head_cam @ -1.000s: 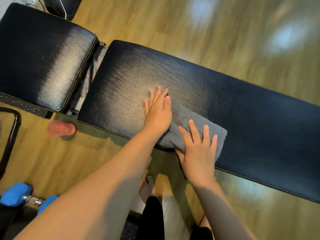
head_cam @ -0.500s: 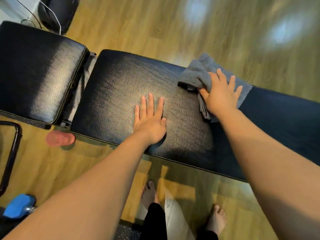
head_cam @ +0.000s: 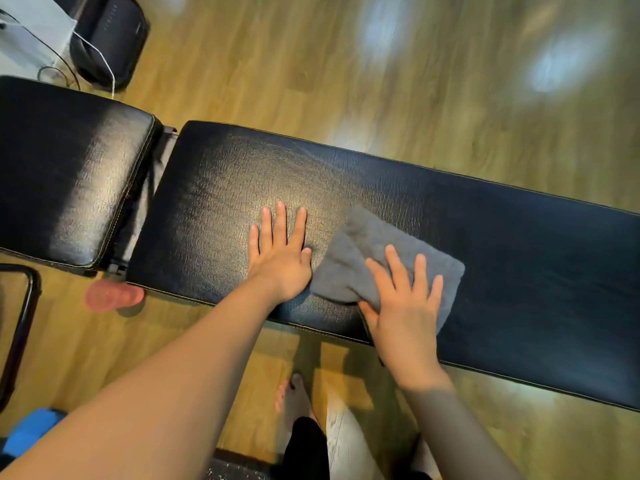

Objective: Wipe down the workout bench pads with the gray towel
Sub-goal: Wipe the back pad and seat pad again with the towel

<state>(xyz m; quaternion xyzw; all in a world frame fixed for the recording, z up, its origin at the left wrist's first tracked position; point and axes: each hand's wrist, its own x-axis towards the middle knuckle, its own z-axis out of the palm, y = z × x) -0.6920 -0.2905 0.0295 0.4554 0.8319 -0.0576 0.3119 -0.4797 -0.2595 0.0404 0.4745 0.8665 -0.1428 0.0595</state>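
The long black back pad (head_cam: 519, 258) of the workout bench runs from centre to the right edge. A shorter black seat pad (head_cam: 69, 174) lies at the left, with a gap between them. The gray towel (head_cam: 367, 251) lies folded on the long pad near its front edge. My right hand (head_cam: 405, 306) presses flat on the towel's near part with spread fingers. My left hand (head_cam: 280, 258) rests flat on the bare pad just left of the towel, fingers straight.
Wooden floor surrounds the bench. A pink object (head_cam: 110, 296) lies on the floor under the pad gap. A blue dumbbell (head_cam: 31, 431) sits at the lower left beside a black metal frame (head_cam: 20, 327). A black device (head_cam: 107, 39) with cables stands at the top left. My bare foot (head_cam: 294, 400) is below.
My right hand has dragged the towel from the pad's far edge back to its near edge. My left hand has stayed flat on the pad.
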